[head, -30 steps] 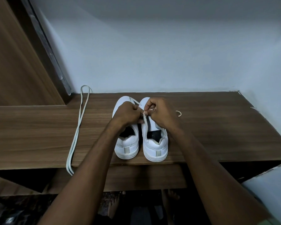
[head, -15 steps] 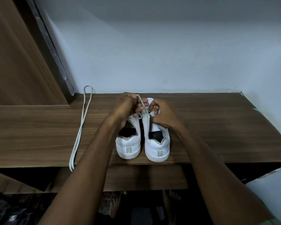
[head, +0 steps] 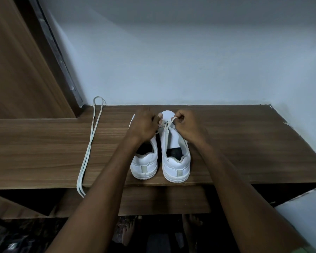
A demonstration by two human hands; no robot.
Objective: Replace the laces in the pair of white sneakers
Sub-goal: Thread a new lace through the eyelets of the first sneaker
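At the far left, a door [head: 16,70] is seen beside the shelf [head: 44,147]. On the shelf a loose lace [head: 89,145] is laid out, folded double, with its loop by the wall and its ends over the front edge. It is not held by any hand.

Further right, the left shoe [head: 146,161] is placed with its heel toward the person, and no lace can be seen in it, though its front is hidden. The left hand [head: 143,125] is curled above it and seems to pinch one lace end; the contact itself is hidden. Just beside, the right shoe [head: 175,161] stands, and a lace [head: 169,124] is crossed over its front part. The other end is pinched by the right hand [head: 188,126] between thumb and fingers.

It is judged that the lacing of the right shoe is only started near the toe. The upper holes are still to be done, and the left shoe is probably left for the loose lace.
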